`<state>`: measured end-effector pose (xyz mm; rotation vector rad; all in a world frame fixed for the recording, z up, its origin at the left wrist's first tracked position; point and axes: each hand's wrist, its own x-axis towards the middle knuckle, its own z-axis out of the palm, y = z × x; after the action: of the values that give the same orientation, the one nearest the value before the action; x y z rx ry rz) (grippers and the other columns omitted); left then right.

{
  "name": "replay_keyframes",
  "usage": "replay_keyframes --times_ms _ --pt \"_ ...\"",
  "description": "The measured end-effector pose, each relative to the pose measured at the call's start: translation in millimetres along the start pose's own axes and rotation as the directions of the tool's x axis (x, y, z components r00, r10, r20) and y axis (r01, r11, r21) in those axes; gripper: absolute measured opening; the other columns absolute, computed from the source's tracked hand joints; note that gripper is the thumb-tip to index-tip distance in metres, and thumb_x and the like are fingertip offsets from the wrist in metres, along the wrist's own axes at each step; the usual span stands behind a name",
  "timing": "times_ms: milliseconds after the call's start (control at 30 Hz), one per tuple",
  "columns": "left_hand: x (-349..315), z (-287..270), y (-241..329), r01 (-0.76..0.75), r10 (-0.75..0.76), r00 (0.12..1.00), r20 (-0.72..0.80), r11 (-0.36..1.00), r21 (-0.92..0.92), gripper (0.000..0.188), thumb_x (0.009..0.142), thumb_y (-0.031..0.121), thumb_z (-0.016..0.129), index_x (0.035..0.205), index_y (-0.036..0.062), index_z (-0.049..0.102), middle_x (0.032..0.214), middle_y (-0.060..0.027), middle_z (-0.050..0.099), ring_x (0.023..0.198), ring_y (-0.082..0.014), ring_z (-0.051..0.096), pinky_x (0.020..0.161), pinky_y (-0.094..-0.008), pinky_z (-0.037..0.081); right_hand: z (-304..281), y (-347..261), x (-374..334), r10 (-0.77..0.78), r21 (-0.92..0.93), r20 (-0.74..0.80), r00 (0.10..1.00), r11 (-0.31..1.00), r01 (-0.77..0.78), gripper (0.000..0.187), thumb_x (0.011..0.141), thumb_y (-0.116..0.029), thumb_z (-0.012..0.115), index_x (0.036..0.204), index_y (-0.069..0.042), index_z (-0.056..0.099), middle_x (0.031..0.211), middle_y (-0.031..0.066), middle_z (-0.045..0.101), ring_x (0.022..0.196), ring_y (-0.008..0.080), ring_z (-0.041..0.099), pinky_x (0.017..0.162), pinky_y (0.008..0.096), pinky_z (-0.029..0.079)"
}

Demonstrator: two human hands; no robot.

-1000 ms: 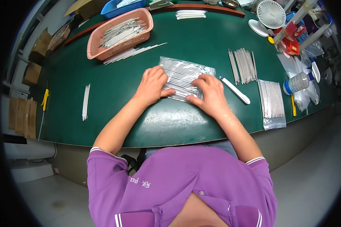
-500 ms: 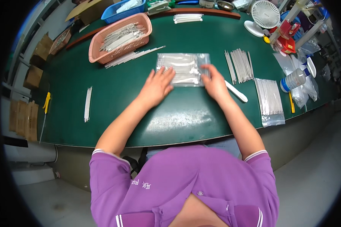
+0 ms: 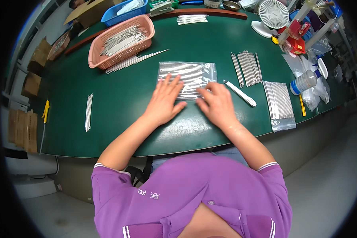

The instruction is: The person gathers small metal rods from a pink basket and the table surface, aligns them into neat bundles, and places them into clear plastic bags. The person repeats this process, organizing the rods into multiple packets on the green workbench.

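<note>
A clear zip bag [image 3: 208,70] lies flat on the green table, filled with a row of thin silvery metal rods. My left hand [image 3: 162,101] rests palm down over its lower left part, fingers spread. At the bag's lower right edge is my right hand [image 3: 219,104], its fingers bent and thumb apart from them; the fingertips touch or hover just over the plastic, I cannot tell which. Right of that hand lies a white-handled cutter or knife [image 3: 241,94]. Farther right, a second bag of rods [image 3: 279,103] sits below a loose bundle of rods [image 3: 249,68].
A pink basket [image 3: 149,37] of rods stands at the back left, with loose rods [image 3: 135,61] before it. More rods [image 3: 89,112] lie at left, near a yellow-handled tool [image 3: 46,111]. A white fan [image 3: 273,16] and spray bottle [image 3: 305,82] stand at right.
The bag has shifted slightly nearer to me. My right hand has moved from its right end to its lower right edge, and my left hand has slid a little nearer with fingers spread.
</note>
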<state>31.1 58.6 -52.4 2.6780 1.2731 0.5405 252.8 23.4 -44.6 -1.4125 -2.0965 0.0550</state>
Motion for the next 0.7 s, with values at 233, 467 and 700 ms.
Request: replay_keyframes --times_ms 233,467,700 --pt "16.3 20.2 -17.3 -0.115 0.112 0.988 0.110 0.993 0.024 0.054 0.094 0.027 0.058 0.145 0.0201 0.044 0.156 -0.0050 0.035 0.146 -0.0309 0.026 0.119 -0.0515 0.016 -19.0 38.5 -13.3 -0.028 0.028 -0.020 0.999 0.999 0.028 0.039 0.077 -0.014 0.073 0.114 -0.007 0.064 0.115 0.0118 0.060 0.108 0.0308 0.056 0.092 0.0427 0.045" --pt "35.3 -13.5 -57.8 -0.229 0.211 0.966 0.148 0.966 0.118 0.049 0.089 0.002 0.057 0.134 0.0202 0.058 0.151 -0.0042 0.042 0.145 -0.0311 0.028 0.120 -0.0522 0.017 -60.5 80.8 -54.9 0.225 -0.069 0.037 0.974 0.973 -0.222 0.024 0.075 -0.015 0.070 0.096 -0.004 0.064 0.087 0.0164 0.061 0.084 0.0364 0.061 0.078 0.0465 0.051" --pt "49.9 1.5 56.4 -0.200 0.182 0.978 -0.105 0.958 -0.204 0.029 0.082 0.009 0.065 0.111 0.0039 0.066 0.134 -0.0170 0.054 0.131 -0.0389 0.044 0.109 -0.0463 0.038 -106.6 198.6 2.6 0.440 -0.193 -0.354 0.825 0.829 -0.525 0.030 0.075 -0.019 0.073 0.097 0.000 0.065 0.093 0.0228 0.065 0.087 0.0404 0.064 0.078 0.0472 0.053"
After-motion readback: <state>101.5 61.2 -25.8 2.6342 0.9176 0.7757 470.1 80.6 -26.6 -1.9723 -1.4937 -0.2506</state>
